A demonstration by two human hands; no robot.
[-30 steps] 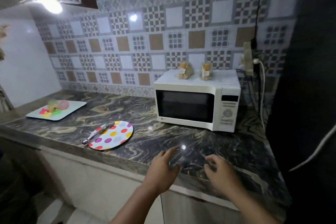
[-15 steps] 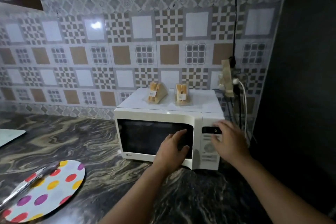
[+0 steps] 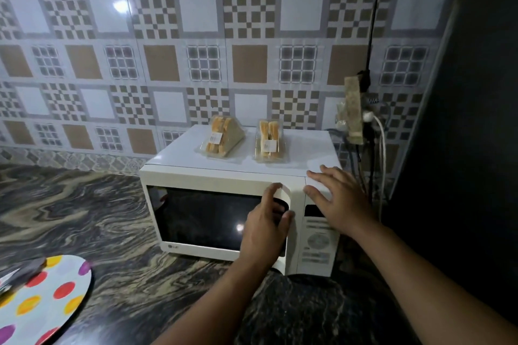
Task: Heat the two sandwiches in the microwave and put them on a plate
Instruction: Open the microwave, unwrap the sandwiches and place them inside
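Note:
A white microwave (image 3: pixel 196 176) stands on the dark marbled counter with its door closed. Two packaged sandwiches lie on its top: a wedge-shaped one (image 3: pixel 222 137) on the left and a second one (image 3: pixel 269 140) to its right. My left hand (image 3: pixel 266 230) grips the door's right edge, fingers curled into the handle recess. Spread flat, my right hand (image 3: pixel 339 202) presses on the microwave's top right corner above the control panel (image 3: pixel 318 241). A polka-dot plate (image 3: pixel 42 302) lies at the lower left.
Metal tongs (image 3: pixel 22 273) rest on the plate's far edge. A socket strip (image 3: pixel 353 109) with plugs and hanging cables is on the tiled wall just right of the microwave. A dark wall or appliance fills the right side.
Both hands rose from the counter's edge to the microwave. The left went from the door glass to the handle recess, the right from the panel up to the top corner. The camera came closer.

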